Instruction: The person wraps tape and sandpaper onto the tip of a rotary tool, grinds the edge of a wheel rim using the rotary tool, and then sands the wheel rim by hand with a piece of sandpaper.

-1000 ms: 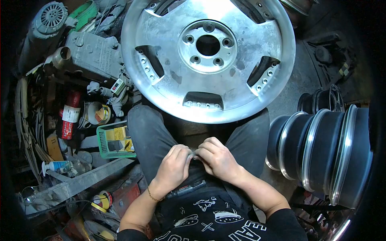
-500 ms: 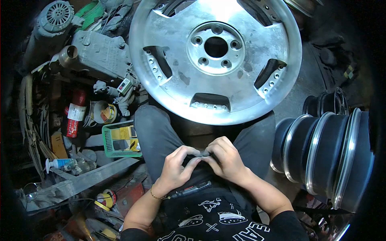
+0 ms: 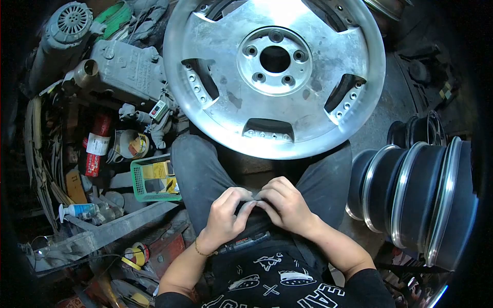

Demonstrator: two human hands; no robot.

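Observation:
My left hand (image 3: 227,209) and my right hand (image 3: 285,203) meet fingertip to fingertip above my lap. Each is closed in a pinch; whatever lies between the fingers is too small or hidden to make out. Just beyond them, a large silver wheel rim (image 3: 233,120) faces me, with a round centre hole, bolt holes around it and cut-out windows. Neither hand touches the rim. A dark pen-like tool (image 3: 245,242) lies across my waist below the left hand.
At left stand a green basket (image 3: 136,179) of yellow and dark sheets, a red fire extinguisher (image 3: 93,165), a dusty motor (image 3: 72,23) and a metal beam (image 3: 110,231). Several wheel barrels (image 3: 418,197) are lined up at right.
Both hands keep their pinch and draw slightly closer together, the right one shifting a little left. The rim stays almost in the same place.

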